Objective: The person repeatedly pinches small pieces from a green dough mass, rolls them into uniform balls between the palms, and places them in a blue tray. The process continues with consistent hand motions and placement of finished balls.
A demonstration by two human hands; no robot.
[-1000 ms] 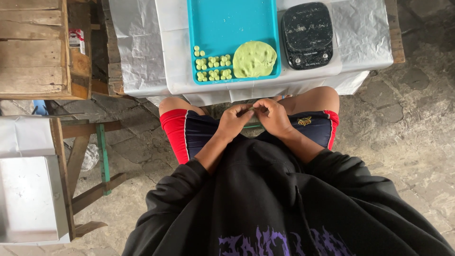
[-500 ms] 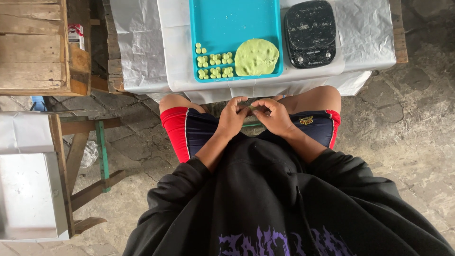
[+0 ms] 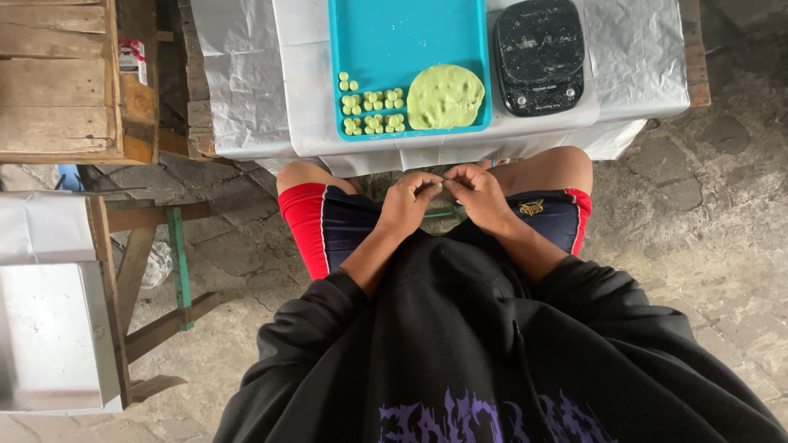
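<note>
Green dough bit [image 3: 437, 186]: pinched between both hands' fingertips, just below the teal tray [image 3: 394, 33].
Left hand [image 3: 408, 203]: fingers closed on the bit.
Right hand [image 3: 478, 193]: likewise gripping it.
Tray contents: flat dough disc [image 3: 446, 96], small balls [image 3: 373, 111].
Right of tray: black scale [image 3: 538, 53].

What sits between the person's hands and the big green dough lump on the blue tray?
In the head view, between the hands and the dough lump lie only the blue tray's near rim and the overhanging white table cover.
</note>
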